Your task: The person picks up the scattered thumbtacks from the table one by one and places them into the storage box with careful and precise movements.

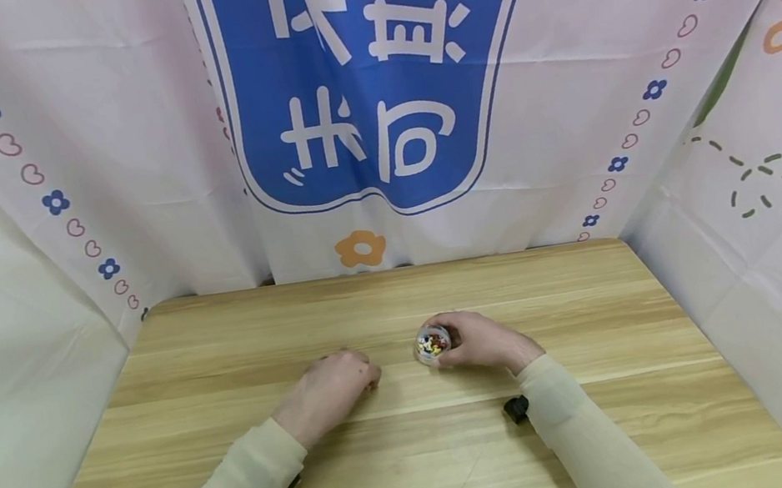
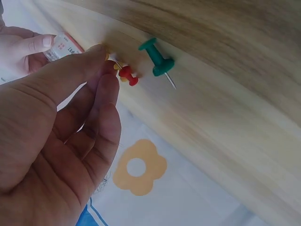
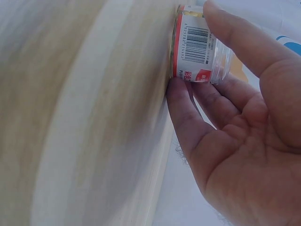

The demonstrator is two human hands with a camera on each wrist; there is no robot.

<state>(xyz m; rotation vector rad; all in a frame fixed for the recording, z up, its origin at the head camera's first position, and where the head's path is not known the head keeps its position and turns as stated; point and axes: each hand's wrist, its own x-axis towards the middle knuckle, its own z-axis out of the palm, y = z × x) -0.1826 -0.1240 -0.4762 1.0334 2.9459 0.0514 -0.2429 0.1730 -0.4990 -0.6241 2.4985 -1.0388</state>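
My right hand (image 1: 477,341) grips a small clear jar (image 1: 428,356) round its sides. Multicoloured push pins show through its round top in the head view. In the right wrist view the jar's label (image 3: 196,44) carries a barcode, and its base is close to the tabletop. To the left, my left hand (image 1: 330,392) is low over the table with thumb and finger pinched together. Yellow push pin parts show right at these fingertips in the left wrist view, beside a red push pin (image 2: 127,75). A green push pin (image 2: 156,59) lies on the wood near them.
The wooden table (image 1: 411,477) ends at a printed cloth backdrop (image 1: 176,225) behind and cloth at both sides. A small black object (image 1: 517,409) shows beside the right sleeve (image 1: 585,426).
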